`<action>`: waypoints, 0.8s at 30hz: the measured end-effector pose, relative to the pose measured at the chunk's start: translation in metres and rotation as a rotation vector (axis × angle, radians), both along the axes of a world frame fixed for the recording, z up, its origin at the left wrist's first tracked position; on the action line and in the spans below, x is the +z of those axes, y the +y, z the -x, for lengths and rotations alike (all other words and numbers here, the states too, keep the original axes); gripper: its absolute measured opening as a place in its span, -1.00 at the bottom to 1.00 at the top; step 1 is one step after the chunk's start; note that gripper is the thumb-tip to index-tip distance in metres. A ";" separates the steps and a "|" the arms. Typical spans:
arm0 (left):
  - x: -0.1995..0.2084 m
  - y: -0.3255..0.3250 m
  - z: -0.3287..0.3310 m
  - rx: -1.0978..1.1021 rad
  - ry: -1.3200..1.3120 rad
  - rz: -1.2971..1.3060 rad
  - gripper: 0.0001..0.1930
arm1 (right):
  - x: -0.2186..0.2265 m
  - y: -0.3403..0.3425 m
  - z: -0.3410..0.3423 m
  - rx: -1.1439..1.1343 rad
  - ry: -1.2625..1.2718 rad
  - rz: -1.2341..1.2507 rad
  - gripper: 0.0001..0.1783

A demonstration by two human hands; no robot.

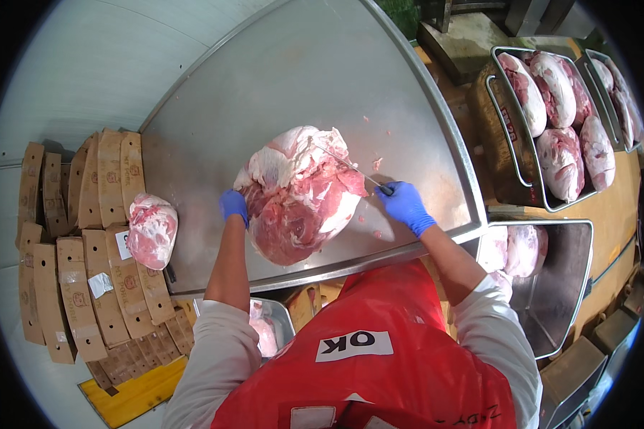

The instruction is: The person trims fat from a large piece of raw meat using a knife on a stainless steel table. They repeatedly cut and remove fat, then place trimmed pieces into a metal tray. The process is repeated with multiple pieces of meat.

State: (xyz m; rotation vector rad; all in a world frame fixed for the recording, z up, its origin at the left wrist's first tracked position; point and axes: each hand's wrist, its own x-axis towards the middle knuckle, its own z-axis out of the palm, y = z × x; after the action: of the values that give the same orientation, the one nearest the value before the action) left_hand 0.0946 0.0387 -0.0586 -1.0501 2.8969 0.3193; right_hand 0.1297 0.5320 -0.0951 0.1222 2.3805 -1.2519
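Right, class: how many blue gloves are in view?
2: the left glove at the large meat piece's left edge, and the right glove gripping the knife. No others show.

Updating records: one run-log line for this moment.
left hand: touching meat | right hand: holding knife over meat | meat: on metal table

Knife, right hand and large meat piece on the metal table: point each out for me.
Knife (pixel 359 171), head view: blade, toward the handle.
Right hand (pixel 406 204), head view: its gloved back.
Large meat piece (pixel 300 198), head view: red flesh near its middle.
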 end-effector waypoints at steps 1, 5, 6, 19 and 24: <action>0.004 0.010 0.004 0.005 0.027 -0.041 -0.64 | 0.006 0.015 -0.001 0.013 0.020 -0.065 -0.61; 0.006 0.001 0.005 -0.018 0.079 -0.071 -0.64 | 0.027 0.074 0.001 0.165 0.067 -0.270 -0.63; 0.006 -0.001 0.004 -0.018 0.095 -0.079 -0.63 | 0.031 0.084 0.005 0.219 0.069 -0.313 -0.65; -0.024 -0.027 0.013 0.106 0.358 -0.508 -0.66 | 0.028 0.067 0.031 0.328 0.144 -0.441 -0.76; -0.013 -0.017 0.014 0.031 0.154 -0.206 -0.67 | -0.009 0.031 0.005 0.039 0.147 -0.381 -0.72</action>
State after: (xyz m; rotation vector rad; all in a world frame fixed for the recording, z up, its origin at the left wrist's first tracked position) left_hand 0.0810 0.0213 -0.0721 -1.0804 2.8993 0.7128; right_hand 0.1244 0.5635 -0.1037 0.1018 2.7112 -0.8015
